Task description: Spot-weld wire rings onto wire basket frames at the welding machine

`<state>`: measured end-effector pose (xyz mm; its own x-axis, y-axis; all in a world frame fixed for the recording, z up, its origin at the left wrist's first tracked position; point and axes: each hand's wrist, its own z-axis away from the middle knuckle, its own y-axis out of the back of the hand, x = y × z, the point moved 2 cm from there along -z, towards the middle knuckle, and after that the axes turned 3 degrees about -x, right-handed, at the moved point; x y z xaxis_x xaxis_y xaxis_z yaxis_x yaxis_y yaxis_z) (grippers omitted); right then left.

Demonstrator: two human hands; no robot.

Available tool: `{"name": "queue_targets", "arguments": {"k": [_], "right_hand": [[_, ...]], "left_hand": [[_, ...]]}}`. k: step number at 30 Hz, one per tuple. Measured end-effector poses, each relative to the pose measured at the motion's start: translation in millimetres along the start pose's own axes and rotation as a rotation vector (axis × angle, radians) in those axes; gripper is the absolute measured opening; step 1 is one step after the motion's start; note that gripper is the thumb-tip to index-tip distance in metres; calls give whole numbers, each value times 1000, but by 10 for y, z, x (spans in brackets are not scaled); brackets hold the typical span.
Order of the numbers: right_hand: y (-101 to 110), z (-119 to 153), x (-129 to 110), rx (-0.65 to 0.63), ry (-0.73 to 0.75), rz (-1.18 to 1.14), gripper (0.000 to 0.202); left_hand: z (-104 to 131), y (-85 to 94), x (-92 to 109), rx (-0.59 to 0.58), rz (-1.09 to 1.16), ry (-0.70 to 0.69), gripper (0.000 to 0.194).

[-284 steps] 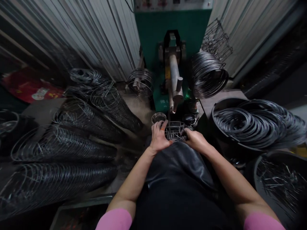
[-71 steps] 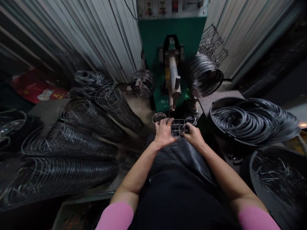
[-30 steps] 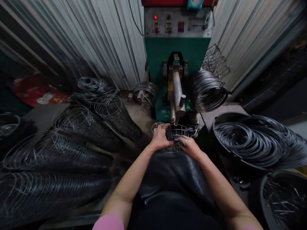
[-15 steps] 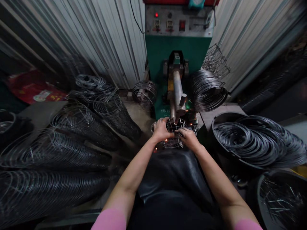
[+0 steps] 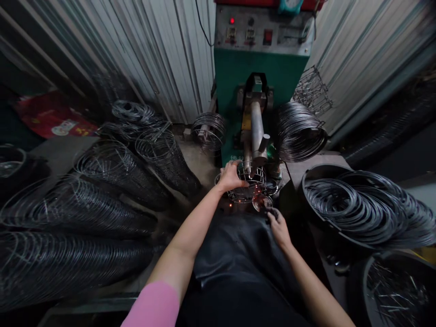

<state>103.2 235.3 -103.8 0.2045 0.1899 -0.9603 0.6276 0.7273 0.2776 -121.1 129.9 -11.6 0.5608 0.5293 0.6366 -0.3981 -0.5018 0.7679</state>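
My left hand grips the left side of a round wire basket, thumb towards its middle. The basket sits under the electrode tip of a green spot-welding machine. Small orange sparks glow below and around it. My right hand is lower and to the right, off the basket. Its fingers are closed at the edge of a small round dish with a shiny rim; whether they hold the dish or something smaller is too dark to tell.
Rows of wire mesh cylinders lie at the left. Wire ring bundles hang beside the machine. At the right stand a tub of wire rings and a bin of short wires. Corrugated metal walls rise behind.
My right hand has left the basket and moved down and right, towards the small dish. My left hand still grips the basket. The whole view has shifted slightly.
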Motion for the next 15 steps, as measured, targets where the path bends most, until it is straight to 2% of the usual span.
{"name": "queue_targets", "arguments": {"k": [3, 5, 7, 10, 13, 15], "right_hand": [[-5, 199, 376, 14, 2, 49, 41], [10, 266, 501, 90, -13, 48, 40], [42, 268, 528, 193, -57, -35, 37], [96, 183, 481, 295, -232, -358, 31], [126, 77, 414, 295, -446, -697, 25], [136, 18, 364, 266, -503, -824, 22]], "left_hand": [[-74, 10, -22, -17, 17, 39, 87], [-94, 21, -14, -19, 7, 47, 88], [-96, 35, 3, -8, -19, 48, 86], [-92, 53, 28, 2, -67, 37, 84], [-108, 55, 28, -22, -107, 40, 86], [-134, 51, 21, -36, -124, 33, 87]]}}
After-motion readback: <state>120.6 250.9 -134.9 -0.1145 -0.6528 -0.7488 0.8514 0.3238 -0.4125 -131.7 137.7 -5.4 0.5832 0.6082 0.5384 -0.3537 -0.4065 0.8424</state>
